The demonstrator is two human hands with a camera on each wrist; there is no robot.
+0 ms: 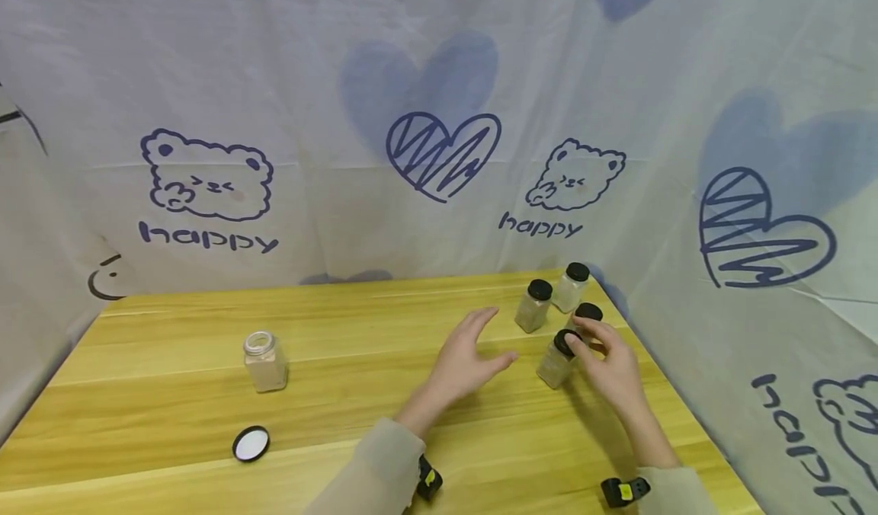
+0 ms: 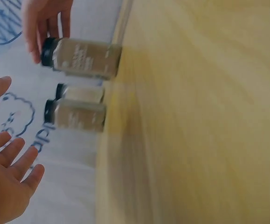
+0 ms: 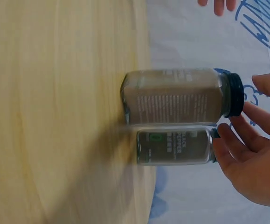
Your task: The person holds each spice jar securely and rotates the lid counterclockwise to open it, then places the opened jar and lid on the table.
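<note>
**Hands beside capped jars at the table's right end**

Right hand rests its fingertips on the black cap of the nearest capped jar; fingers lightly bent, not wrapped round it. Left hand hovers open, fingers spread, just left of that jar, touching nothing. Three further capped jars stand close behind. An uncapped jar and its loose lid sit well apart on the wooden table.

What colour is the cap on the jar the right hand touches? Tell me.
Black cap; the head view shows it best.
</note>
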